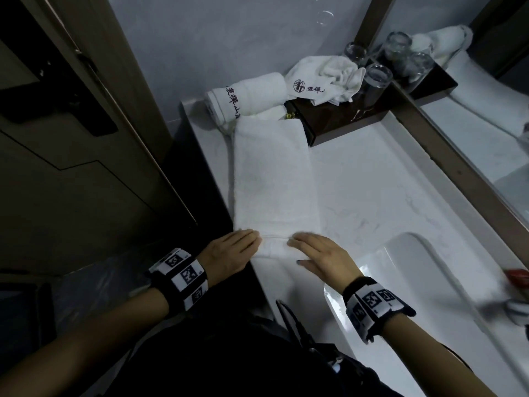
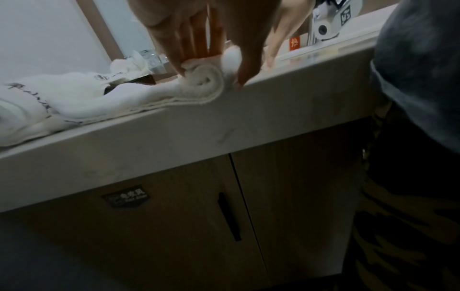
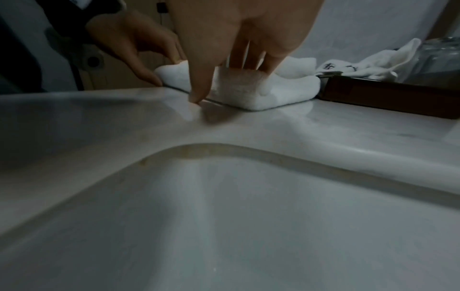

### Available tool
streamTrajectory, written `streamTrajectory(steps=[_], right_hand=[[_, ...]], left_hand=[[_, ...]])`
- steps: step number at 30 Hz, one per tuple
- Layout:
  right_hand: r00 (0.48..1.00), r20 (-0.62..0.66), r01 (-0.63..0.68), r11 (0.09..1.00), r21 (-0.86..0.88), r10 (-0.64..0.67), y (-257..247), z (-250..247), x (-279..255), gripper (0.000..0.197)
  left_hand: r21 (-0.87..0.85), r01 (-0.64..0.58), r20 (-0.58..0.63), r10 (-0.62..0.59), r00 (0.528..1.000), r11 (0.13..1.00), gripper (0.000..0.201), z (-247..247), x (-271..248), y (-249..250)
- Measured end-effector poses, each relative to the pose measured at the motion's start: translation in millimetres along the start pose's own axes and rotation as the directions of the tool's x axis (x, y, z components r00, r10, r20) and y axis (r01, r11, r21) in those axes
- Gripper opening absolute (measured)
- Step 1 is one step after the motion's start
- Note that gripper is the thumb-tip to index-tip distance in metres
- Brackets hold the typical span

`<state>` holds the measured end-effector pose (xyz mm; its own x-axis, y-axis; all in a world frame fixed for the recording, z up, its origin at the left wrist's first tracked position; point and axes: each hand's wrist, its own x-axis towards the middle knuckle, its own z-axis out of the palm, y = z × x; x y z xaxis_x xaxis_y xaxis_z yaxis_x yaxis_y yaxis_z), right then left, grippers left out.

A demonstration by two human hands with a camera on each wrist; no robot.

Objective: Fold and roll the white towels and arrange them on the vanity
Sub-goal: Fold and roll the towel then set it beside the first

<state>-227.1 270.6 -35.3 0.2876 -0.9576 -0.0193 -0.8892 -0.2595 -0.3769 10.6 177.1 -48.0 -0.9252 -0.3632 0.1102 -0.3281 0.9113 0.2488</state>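
A white towel (image 1: pixel 274 179), folded into a long strip, lies along the left side of the vanity top (image 1: pixel 372 181). Its near end is turned into a small roll (image 2: pixel 206 82) (image 3: pixel 239 86). My left hand (image 1: pixel 243 243) holds the roll's left part, fingers (image 2: pixel 189 49) over the top and thumb behind it. My right hand (image 1: pixel 303 250) grips the right part, with fingers (image 3: pixel 248 59) pressing on top and the thumb tip on the counter behind it. A finished rolled towel (image 1: pixel 249 96) with dark lettering lies at the strip's far end. A crumpled towel (image 1: pixel 326 75) rests on the dark tray (image 1: pixel 343 124).
Several drinking glasses (image 1: pixel 378 77) stand on the tray against the mirror (image 1: pixel 486 124). The sink basin (image 1: pixel 406 282) is sunk into the counter just right of my right hand. The counter edge drops to wooden cabinet doors (image 2: pixel 174 216) on the left. A dark door (image 1: pixel 57 138) stands further left.
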Motion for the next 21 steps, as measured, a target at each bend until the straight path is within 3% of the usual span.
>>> streamTrajectory(steps=[3,5,7,13,15,18,21], right_hand=[[1.000,-0.015,0.020,0.999,-0.035,-0.021,1.2,-0.3,5.4,0.043],[0.999,-0.011,-0.039,0.999,-0.029,0.038,2.6,1.2,5.6,0.041],[0.991,0.001,-0.132,0.991,0.028,0.132,6.4,2.4,4.6,0.039],[0.971,0.120,-0.223,0.964,0.146,0.206,19.3,-10.0,20.1,0.036],[0.942,0.179,-0.322,0.912,0.255,0.282,22.6,-16.3,28.4,0.037],[0.898,0.200,-0.435,0.861,0.262,0.393,24.6,-17.1,42.3,0.036],[0.822,0.169,-0.564,0.738,0.369,0.544,23.7,-14.9,57.2,0.025]], left_hand=[[0.002,0.084,-0.048,-0.084,0.995,0.996,0.039,-0.2,5.3,8.3],[-0.135,0.198,-0.096,-0.212,0.973,0.971,0.035,-0.4,4.6,10.5],[-0.299,0.288,-0.061,-0.319,0.946,0.910,0.037,0.0,2.5,4.0],[-0.456,0.329,-0.013,-0.376,0.927,0.827,0.030,-10.2,7.7,-6.2],[-0.576,0.400,-0.015,-0.499,0.867,0.713,0.030,-13.1,10.5,-12.9],[-0.644,0.546,0.125,-0.631,0.766,0.535,0.028,-16.2,20.9,-25.1],[-0.572,0.608,0.150,-0.658,0.738,0.551,0.024,-18.4,34.3,-32.4]])
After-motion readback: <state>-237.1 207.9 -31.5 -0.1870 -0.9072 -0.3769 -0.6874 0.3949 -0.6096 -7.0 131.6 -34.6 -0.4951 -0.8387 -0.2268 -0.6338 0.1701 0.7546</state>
